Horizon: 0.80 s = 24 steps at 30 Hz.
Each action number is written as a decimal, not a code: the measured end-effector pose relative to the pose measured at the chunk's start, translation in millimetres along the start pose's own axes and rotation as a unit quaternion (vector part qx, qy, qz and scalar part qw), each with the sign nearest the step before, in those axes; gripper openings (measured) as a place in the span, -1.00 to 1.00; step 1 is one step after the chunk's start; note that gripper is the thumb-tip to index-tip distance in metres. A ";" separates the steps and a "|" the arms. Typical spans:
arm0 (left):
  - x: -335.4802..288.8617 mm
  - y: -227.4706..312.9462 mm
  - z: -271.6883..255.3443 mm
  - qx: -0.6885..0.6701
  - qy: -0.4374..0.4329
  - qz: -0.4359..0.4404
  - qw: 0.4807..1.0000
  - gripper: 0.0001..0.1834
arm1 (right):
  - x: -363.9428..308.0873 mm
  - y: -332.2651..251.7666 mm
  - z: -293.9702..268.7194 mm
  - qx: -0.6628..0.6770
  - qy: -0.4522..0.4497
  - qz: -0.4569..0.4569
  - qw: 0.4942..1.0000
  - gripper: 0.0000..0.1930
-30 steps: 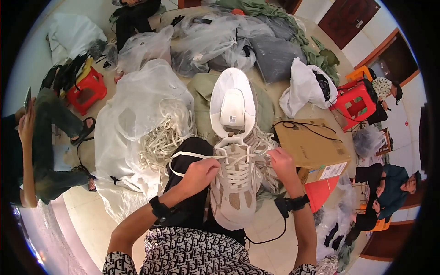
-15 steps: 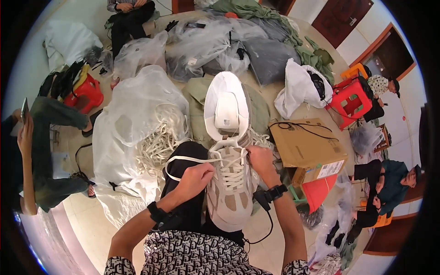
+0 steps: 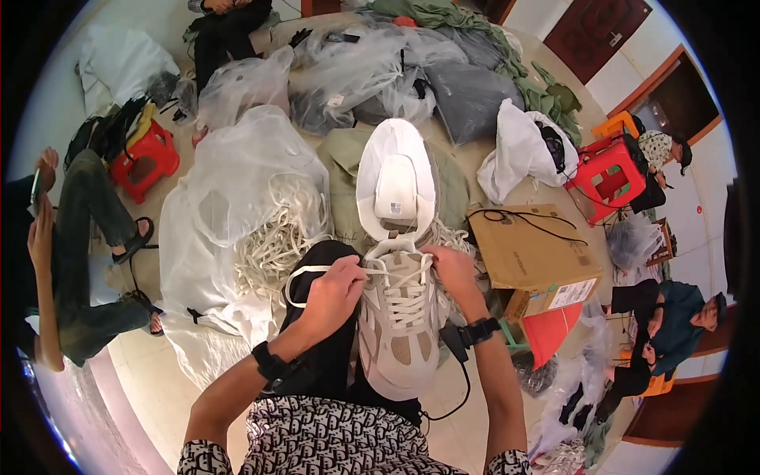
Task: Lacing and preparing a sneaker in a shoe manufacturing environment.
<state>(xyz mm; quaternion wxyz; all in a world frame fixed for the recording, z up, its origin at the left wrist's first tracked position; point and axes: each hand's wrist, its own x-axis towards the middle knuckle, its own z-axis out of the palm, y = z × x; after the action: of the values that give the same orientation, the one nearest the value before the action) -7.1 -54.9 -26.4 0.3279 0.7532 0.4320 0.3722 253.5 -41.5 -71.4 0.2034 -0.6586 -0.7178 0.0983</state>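
Observation:
A beige and white sneaker (image 3: 400, 368) rests between my knees, its toe toward me. Cream shoelace (image 3: 405, 305) criss-crosses its front. My left hand (image 3: 336, 289) is closed in a pinch on a loose length of the lace at the left of the upper eyelets, and a loop of it hangs over my dark trouser leg. At the right upper eyelets my right hand (image 3: 453, 273) is closed, fingertips pinching the lace at the shoe's edge. Beyond the tongue stands a white oval shoe opening (image 3: 396, 170) with a small label inside; whether it belongs to the same shoe I cannot tell.
A heap of cream laces (image 3: 281, 237) lies on a clear plastic bag (image 3: 202, 202) at the left. To the right stands a cardboard box (image 3: 530, 249) with a black cord on it. Red stools (image 3: 606, 182), bagged goods and several seated people surround me.
My left hand has risen slightly and turned, its fingers higher beside the eyelets, and the lace loop has shrunk. The right hand is slightly higher. At left, the other person's hands and leg have shifted.

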 end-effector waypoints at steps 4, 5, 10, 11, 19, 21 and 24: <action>9.2 -5.4 3.6 0.001 -0.039 0.006 0.999 -0.92 | 9.6 3.8 1.6 0.012 -0.001 -0.068 0.998 -0.88; 9.0 -6.9 3.5 0.002 -0.037 0.006 0.999 -0.92 | 9.6 2.4 2.0 0.012 0.000 -0.069 0.998 -0.88; 5.0 -4.1 2.0 -0.062 -0.084 -0.077 0.992 -0.94 | 7.1 2.5 -5.5 0.423 0.049 0.190 0.885 -0.91; 5.3 -3.4 1.0 -0.063 -0.095 -0.096 0.989 -0.94 | 8.6 2.2 -10.9 0.422 0.051 0.189 0.885 -0.91; 4.9 -2.2 7.3 -0.050 -0.108 -0.081 0.990 -0.94 | -2.6 -9.1 -48.2 0.351 -0.027 0.074 0.933 -0.63; 2.5 -2.3 4.4 -0.048 -0.102 -0.071 0.991 -0.94 | 2.6 -49.0 -73.6 0.231 -0.142 0.072 0.960 -0.68; 3.3 -3.6 4.5 -0.048 -0.094 -0.061 0.993 -0.93 | 6.2 -57.6 -60.6 0.011 -0.117 -0.111 0.987 -0.77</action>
<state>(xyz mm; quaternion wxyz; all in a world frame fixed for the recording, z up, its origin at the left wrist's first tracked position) -3.6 -51.2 -30.7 0.4249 0.7405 0.4261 0.2992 226.5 -49.7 7.6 0.1344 -0.5562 -0.8045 0.1593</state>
